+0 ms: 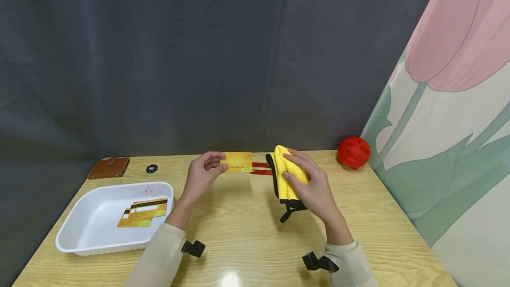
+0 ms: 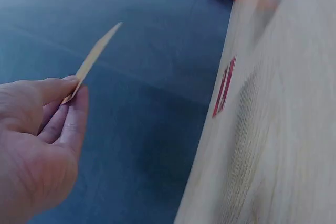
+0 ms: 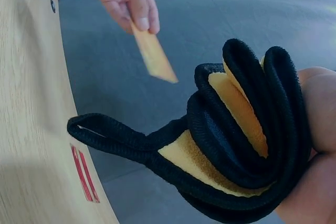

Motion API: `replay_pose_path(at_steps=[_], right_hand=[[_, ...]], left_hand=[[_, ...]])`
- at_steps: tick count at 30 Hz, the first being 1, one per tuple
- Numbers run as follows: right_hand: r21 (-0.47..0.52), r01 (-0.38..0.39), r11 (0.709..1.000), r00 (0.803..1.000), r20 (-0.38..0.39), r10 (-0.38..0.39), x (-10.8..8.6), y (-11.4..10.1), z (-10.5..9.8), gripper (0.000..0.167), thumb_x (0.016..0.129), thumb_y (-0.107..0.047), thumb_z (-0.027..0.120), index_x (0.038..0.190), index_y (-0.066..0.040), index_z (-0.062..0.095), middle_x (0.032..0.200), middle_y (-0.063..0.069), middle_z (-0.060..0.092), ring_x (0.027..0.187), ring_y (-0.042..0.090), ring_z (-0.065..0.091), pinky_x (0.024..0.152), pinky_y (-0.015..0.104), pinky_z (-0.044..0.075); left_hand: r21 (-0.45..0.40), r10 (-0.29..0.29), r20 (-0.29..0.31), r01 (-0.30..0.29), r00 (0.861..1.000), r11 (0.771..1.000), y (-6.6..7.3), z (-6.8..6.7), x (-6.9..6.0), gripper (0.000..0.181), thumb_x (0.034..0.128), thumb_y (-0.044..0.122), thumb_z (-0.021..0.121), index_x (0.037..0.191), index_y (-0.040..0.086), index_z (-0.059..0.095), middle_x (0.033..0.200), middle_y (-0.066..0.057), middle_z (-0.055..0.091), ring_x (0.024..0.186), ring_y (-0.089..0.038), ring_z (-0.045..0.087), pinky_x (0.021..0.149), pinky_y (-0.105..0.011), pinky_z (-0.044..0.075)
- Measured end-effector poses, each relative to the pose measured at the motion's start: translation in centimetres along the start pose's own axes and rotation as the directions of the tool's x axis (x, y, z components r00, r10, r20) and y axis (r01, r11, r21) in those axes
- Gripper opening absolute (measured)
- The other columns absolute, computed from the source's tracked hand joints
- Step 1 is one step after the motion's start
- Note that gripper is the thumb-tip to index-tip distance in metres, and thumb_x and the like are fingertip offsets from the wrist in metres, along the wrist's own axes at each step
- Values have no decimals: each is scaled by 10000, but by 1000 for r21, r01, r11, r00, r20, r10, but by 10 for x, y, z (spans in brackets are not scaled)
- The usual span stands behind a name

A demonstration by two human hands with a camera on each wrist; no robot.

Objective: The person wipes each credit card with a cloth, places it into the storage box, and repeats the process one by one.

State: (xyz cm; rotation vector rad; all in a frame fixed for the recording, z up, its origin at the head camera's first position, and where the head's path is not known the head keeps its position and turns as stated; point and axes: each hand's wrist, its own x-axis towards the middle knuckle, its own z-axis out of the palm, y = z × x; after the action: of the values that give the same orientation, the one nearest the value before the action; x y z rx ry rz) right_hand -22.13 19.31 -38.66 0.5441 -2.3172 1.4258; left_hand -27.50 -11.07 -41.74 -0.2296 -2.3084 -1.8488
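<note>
Currently, left hand (image 1: 201,176): pinches a card (image 1: 236,163) by one end
Right hand (image 1: 316,186): grips folded cloth (image 1: 283,180)
Tray (image 1: 87,216): holds overlapping cards (image 1: 135,222)

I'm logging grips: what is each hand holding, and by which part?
Left hand: a gold card, pinched at its left end. Right hand: a folded yellow cloth, gripped from its right side.

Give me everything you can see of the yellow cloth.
The yellow cloth looks soft and fuzzy, with black edging and a black loop at its lower end. It is folded into several layers. The right hand grips it, thumb and fingers pressed against it, holding it above the table.
</note>
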Motion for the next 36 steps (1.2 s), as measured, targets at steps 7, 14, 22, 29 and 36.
replay_pose_path(at_steps=[7,14,22,29,36], right_hand=[[47,32,998,999,-3,-32,-4,-13,7,447,912,-42,770,1333,-175,702,1513,21,573,1287,230,590,875,142,553],[107,111,988,994,-13,-111,-8,-30,20,449,900,-17,774,1324,-151,707,1500,31,583,1317,163,588,907,171,562],[123,181,976,983,-6,-182,-15,-41,37,440,891,-7,781,1311,-120,711,1479,62,600,1315,200,601,924,177,566],[80,222,972,974,18,-224,-17,-41,47,435,896,-12,777,1314,-110,707,1480,79,596,1290,251,628,936,179,572],[39,231,972,972,25,-232,-17,-43,55,468,879,9,786,1320,-125,706,1485,59,591,1329,278,607,945,185,571]], left_hand=[[-70,35,-107,-43,994,997,12,4,-26,299,873,108,834,1162,77,762,1163,-133,761,928,-65,707,826,-161,599],[-117,35,-120,-49,992,992,17,9,-45,315,857,92,845,1163,67,776,1149,-139,770,923,-68,723,828,-199,619],[-165,64,-106,-81,992,983,22,18,-59,342,860,36,827,1195,41,758,1112,-174,769,921,-80,740,827,-232,628],[-191,113,-83,-127,990,973,28,22,-68,374,879,40,810,1246,37,736,1194,-171,757,962,-63,748,849,-240,624],[-244,182,-120,-206,976,948,31,28,-76,397,870,-67,770,1261,-34,706,1174,-246,740,952,-62,754,848,-264,624]])
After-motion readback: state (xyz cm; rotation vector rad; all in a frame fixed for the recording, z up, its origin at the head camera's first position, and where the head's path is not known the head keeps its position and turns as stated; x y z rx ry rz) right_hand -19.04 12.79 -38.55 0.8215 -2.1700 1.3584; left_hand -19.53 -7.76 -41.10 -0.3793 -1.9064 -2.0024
